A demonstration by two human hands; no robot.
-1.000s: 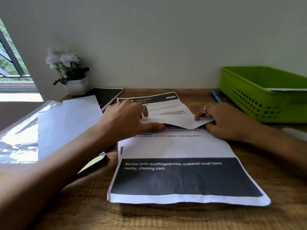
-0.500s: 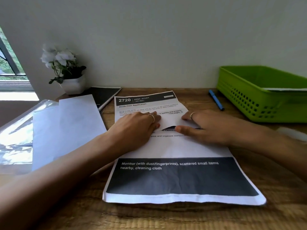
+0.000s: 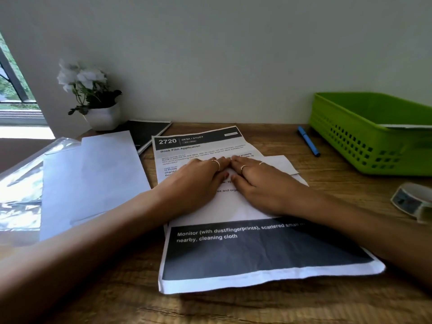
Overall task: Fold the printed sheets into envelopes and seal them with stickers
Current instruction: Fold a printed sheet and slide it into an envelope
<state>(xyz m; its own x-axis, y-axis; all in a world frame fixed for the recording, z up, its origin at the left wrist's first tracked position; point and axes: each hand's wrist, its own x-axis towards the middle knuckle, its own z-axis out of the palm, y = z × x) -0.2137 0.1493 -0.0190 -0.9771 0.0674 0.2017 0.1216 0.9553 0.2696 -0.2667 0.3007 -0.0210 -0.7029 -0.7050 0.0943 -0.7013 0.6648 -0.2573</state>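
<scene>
Pressing flat, open palms side by side, the left hand [image 3: 198,181] and right hand [image 3: 261,183] pin a folded flap on the printed sheet [image 3: 233,251] beneath them; thin, limp paper, seemingly best gripped at its edges.

Flower pot [image 3: 104,116]: small white one with white blooms, back left corner by the wall.
Notebook [image 3: 146,132]: black cover, lying flat just right of the pot.
Pen [image 3: 308,141]: blue – flat on the wood, just left of the basket.
Basket [image 3: 350,136]: lime green plastic, holes in the sides, far right.
Desk [image 3: 233,307]: wood grain.
Window [image 3: 11,90]: far left edge, greenery outside.
</scene>
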